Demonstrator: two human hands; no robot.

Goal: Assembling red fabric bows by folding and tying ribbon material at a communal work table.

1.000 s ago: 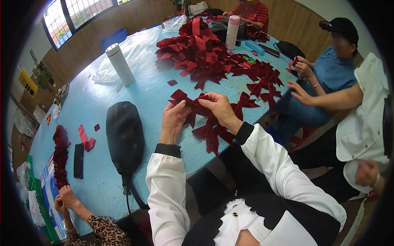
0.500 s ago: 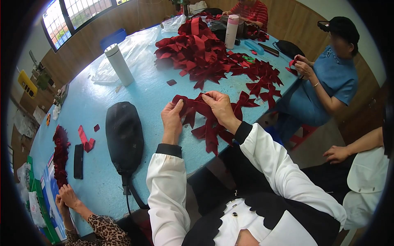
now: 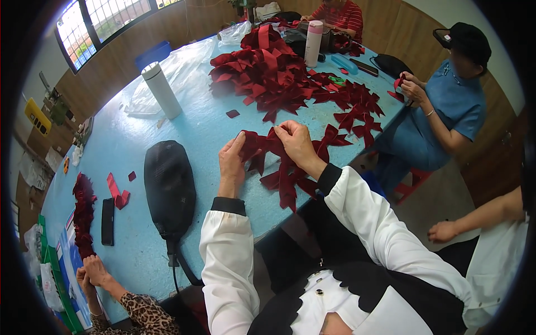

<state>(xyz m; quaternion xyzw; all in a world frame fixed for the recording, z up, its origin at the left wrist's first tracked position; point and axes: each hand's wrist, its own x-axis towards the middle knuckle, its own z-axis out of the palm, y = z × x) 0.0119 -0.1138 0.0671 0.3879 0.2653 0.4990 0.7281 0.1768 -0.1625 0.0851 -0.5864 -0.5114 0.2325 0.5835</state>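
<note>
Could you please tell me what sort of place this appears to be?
It looks like a handcraft workshop, though I can't be certain. The left hand and right hand hold dark red fabric, a heap of red bows lies on the large blue table, and a person in blue holds red material.

White tumbler (image 3: 162,92) near clear plastic sheet (image 3: 191,66) — black pouch (image 3: 169,187) near flat black case (image 3: 108,222) — blue bin (image 3: 153,54).

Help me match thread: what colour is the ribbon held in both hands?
The ribbon is dark red, best seen in the head view.
</note>
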